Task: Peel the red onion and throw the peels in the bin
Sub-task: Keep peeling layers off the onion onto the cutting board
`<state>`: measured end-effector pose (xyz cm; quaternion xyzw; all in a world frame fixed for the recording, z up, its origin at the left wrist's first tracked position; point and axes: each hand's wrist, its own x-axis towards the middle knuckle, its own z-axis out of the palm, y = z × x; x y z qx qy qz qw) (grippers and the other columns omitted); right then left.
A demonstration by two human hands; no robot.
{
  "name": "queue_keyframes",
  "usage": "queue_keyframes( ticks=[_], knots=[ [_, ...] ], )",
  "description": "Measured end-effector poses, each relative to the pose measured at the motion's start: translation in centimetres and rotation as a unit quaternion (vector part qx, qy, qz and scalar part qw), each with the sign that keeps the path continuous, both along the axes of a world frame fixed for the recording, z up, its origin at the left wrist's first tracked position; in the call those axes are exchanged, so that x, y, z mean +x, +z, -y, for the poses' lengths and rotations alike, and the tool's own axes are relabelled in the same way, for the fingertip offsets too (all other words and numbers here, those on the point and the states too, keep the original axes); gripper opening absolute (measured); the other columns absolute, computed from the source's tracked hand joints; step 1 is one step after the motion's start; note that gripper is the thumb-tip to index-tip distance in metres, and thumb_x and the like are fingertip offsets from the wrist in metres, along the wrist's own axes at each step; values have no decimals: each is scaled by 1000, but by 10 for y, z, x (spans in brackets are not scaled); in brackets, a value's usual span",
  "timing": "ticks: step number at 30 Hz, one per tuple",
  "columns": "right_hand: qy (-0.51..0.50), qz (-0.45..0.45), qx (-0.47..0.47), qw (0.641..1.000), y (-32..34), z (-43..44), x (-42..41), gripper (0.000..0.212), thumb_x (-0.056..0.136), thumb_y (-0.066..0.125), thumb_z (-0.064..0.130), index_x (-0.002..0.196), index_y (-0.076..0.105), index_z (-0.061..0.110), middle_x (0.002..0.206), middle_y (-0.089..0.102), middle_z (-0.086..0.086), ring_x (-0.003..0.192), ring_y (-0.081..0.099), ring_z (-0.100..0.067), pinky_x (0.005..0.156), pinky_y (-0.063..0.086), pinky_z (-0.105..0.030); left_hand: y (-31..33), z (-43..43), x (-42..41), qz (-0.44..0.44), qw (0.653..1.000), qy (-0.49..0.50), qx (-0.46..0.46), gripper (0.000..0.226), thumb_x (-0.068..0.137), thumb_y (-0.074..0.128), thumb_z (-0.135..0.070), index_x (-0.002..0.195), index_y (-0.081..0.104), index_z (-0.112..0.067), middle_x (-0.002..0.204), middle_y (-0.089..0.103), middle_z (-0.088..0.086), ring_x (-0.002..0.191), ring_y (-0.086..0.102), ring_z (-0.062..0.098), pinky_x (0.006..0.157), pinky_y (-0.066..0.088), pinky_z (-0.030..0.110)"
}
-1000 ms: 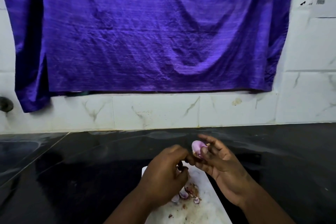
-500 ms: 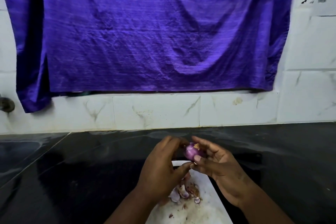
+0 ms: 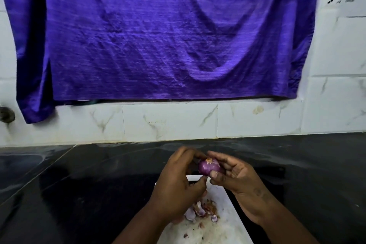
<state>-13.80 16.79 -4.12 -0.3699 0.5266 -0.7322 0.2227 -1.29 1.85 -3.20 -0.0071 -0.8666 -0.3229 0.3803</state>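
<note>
Both hands meet over the far end of a white cutting board (image 3: 227,230) that lies on a glossy black counter (image 3: 79,184). The red onion (image 3: 209,167) is held in the air between them, above the board and touching neither it nor the counter. It is small and purple, and its pale, rough root end faces up and away from the camera. The right hand (image 3: 237,180) cradles it, with the thumb pressed against the lower near side and the fingers curved round the far side and top. The left hand (image 3: 178,182) closes in from the other side, its fingers bent over the onion's upper left edge near the root end. The left thumb reaches below the onion and almost meets the right thumb. I cannot tell if the left fingers pinch a strip of skin or only the bulb. A small heap of peels (image 3: 202,211), pale purple and brown, lies on the board just beneath the left wrist, with a few loose flakes scattered nearer the camera. Behind the counter rises a white marbled tile wall (image 3: 178,121), and a large purple cloth (image 3: 168,35) hangs over most of it.
</note>
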Motion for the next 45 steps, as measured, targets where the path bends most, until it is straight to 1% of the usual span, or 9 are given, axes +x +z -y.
queue_keyframes(
  ticks=[4, 14, 18, 22, 28, 34, 38, 41, 45],
  knots=[
    [-25, -33, 19, 999, 2, -2, 1, 59, 67, 91, 9, 123, 73, 20, 117, 78, -10, 111, 73, -30, 84, 59, -31, -1, 1, -2, 20, 1000, -3, 21, 36, 82, 87, -26, 107, 63, -34, 108, 61, -18, 104, 63, 6, 84, 53, 18],
    [-9, -27, -2, 1000, 3, -2, 1, 55, 67, 88, 7, 120, 75, 17, 118, 77, -15, 109, 73, -32, 89, 59, -34, -3, 3, -4, 30, 998, -22, 58, 27, 84, 87, -21, 88, 61, -30, 98, 60, -12, 92, 63, 13, 80, 56, 29],
    [-26, -25, -20, 999, 2, -2, 1, 51, 63, 91, 10, 111, 77, 18, 115, 77, -15, 105, 73, -31, 86, 59, -33, -2, 0, -1, 18, 992, -48, 118, 26, 92, 81, -20, 107, 65, -33, 108, 66, -12, 100, 68, 10, 85, 60, 30],
    [-21, -35, -20, 999, 3, -2, 3, 48, 63, 91, 19, 109, 76, 16, 113, 77, -15, 104, 73, -33, 86, 60, -36, 1, -1, 2, 14, 993, -95, 66, 45, 91, 81, -11, 126, 65, -35, 126, 58, -18, 114, 66, 11, 92, 57, 23],
    [-29, -55, 6, 998, 1, 0, 4, 47, 67, 91, 14, 111, 74, 11, 112, 76, -19, 107, 69, -45, 94, 57, -56, 0, -2, 1, 13, 998, -65, 10, 34, 85, 85, -10, 108, 65, -25, 118, 56, -18, 108, 61, 13, 85, 53, 19],
    [-13, -29, -6, 999, 2, 0, 5, 50, 62, 93, 15, 108, 74, 12, 112, 74, -21, 101, 72, -37, 90, 59, -49, -1, -3, 0, 14, 998, -68, 13, 32, 86, 82, -10, 102, 60, -25, 113, 56, -15, 101, 60, 18, 85, 56, 36],
    [-1, -28, -13, 1000, 3, -1, 5, 50, 68, 90, 12, 114, 73, 13, 117, 74, -19, 108, 72, -36, 90, 58, -42, -4, -1, -1, 23, 997, -73, 25, 28, 91, 78, -14, 104, 56, -24, 115, 54, -12, 104, 60, 21, 87, 57, 42],
    [-5, -33, -15, 999, 3, 0, 5, 47, 69, 87, 5, 114, 74, 12, 116, 75, -19, 106, 73, -36, 86, 59, -35, -5, 0, -2, 29, 997, -73, 11, 26, 93, 76, -14, 105, 55, -22, 115, 52, -12, 106, 59, 23, 86, 57, 44],
    [-32, -33, -25, 999, 3, 0, 5, 48, 61, 92, 18, 105, 73, 13, 110, 75, -21, 98, 73, -29, 81, 60, -33, -6, -3, -3, 3, 999, -51, 9, 26, 96, 75, -18, 112, 56, -21, 113, 53, -14, 105, 61, 15, 85, 57, 40]
  ],
)
